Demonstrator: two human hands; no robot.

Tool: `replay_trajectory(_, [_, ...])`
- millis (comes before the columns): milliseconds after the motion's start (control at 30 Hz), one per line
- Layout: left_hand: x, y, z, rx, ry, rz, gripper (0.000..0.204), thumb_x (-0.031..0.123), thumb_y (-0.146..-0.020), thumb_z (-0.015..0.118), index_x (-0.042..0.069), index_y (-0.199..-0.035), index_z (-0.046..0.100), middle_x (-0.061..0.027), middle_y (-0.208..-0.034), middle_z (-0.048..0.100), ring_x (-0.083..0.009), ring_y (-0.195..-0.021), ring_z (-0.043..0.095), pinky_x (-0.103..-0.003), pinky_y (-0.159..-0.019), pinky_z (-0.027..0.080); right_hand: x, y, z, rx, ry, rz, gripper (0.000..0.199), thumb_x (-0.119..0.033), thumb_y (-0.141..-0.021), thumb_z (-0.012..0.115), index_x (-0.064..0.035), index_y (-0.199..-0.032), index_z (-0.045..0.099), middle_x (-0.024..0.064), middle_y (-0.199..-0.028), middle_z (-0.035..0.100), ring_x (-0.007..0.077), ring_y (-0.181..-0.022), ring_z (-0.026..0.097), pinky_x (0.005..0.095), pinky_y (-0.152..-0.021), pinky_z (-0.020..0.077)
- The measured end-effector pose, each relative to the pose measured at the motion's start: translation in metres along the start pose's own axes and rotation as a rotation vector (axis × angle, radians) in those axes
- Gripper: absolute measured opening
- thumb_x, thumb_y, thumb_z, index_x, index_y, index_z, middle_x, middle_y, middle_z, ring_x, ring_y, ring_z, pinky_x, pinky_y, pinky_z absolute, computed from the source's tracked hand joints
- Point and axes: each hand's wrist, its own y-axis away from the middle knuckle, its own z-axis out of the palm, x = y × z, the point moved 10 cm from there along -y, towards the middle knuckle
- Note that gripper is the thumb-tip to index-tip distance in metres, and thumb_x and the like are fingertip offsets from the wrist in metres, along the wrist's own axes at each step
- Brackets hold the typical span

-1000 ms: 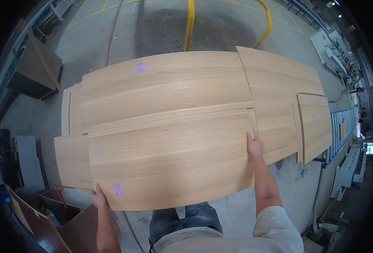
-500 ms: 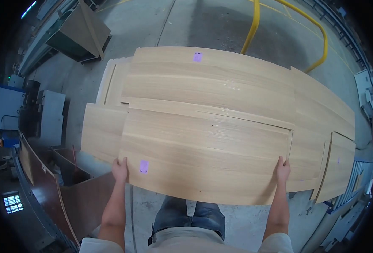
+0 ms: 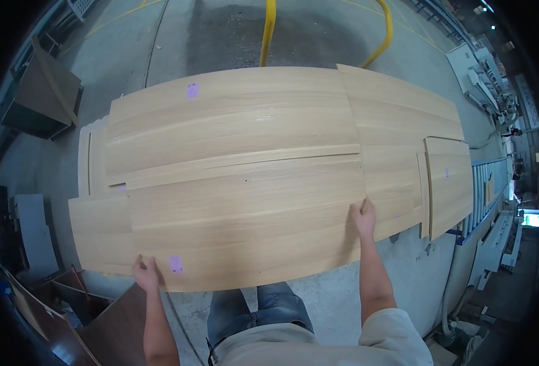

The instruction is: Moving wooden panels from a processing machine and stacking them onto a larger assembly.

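The pale wood-grain panel (image 3: 251,213) lay on the near side of the spread of boards, just beside the far panel (image 3: 233,122), with a purple label (image 3: 176,264) toward its near left corner. By that corner the left hand (image 3: 146,272) touched the left edge with bent, narrowly spaced fingers, while the right hand (image 3: 364,218) touched the right edge, thumb and forefinger close together; whether either was closed on the board could not be told. A smaller panel (image 3: 449,189) lay farther right.
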Motion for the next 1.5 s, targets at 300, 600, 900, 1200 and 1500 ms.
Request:
replay_trajectory(300, [0.072,0.026,0.046,0.043,-0.257,0.251,0.073,0.036,-0.08,0.068,0.0,-0.137,0.04,-0.0296,-0.142,0.032,-0.0422,-0.134,0.029,-0.047,-0.11,0.022,0.002,-0.005,0.019,-0.134,-0.014,0.019,0.07,-0.034,-0.083,0.066,0.0021,-0.137,0.039,0.0264,-0.14,0.038,0.04,-0.131,0.034,0.042,-0.109,0.0306])
replay_trajectory(600, [0.163,0.063,0.142,-0.348,-0.455,0.457,0.107,0.058,-0.076,0.065,0.011,-0.151,0.003,-0.0254,-0.153,-0.012,-0.0455,-0.14,-0.012,-0.064,-0.106,-0.004,-0.159,-0.107,0.065,-0.055,0.254,-0.377,0.067,-0.042,-0.09,0.053,-0.0005,-0.139,0.037,0.0228,-0.148,0.028,0.0399,-0.136,0.027,0.0463,-0.112,0.0221])
replay_trajectory(900, [0.155,0.058,0.143,-0.445,-0.504,0.389,0.111,0.064,-0.076,0.062,0.011,-0.15,0.0,-0.0282,-0.152,-0.013,-0.0481,-0.138,-0.016,-0.065,-0.105,-0.008,-0.159,-0.108,0.093,-0.07,0.352,-0.421,0.069,-0.047,-0.093,0.043,-0.0013,-0.143,0.031,0.0206,-0.15,0.024,0.0393,-0.137,0.025,0.0461,-0.114,0.0179])
replay_trajectory(1200, [0.16,0.063,0.145,-0.413,-0.447,0.425,0.108,0.069,-0.075,0.058,0.011,-0.151,0.006,-0.0271,-0.152,-0.01,-0.0474,-0.139,-0.013,-0.066,-0.105,-0.008,-0.159,-0.101,0.084,0.049,0.341,-0.501,0.063,-0.039,-0.094,0.046,-0.0014,-0.142,0.032,0.021,-0.149,0.026,0.0415,-0.135,0.025,0.0484,-0.113,0.0172])
replay_trajectory(1500, [0.167,0.059,0.129,-0.331,-0.387,0.489,0.103,0.066,-0.076,0.059,0.013,-0.15,0.012,-0.0252,-0.154,-0.001,-0.0471,-0.141,-0.002,-0.067,-0.107,-0.001,-0.159,-0.099,0.087,-0.007,0.329,-0.5,0.062,-0.036,-0.095,0.045,0.0049,-0.14,0.032,0.0275,-0.147,0.025,0.0414,-0.135,0.026,0.0475,-0.113,0.0169])
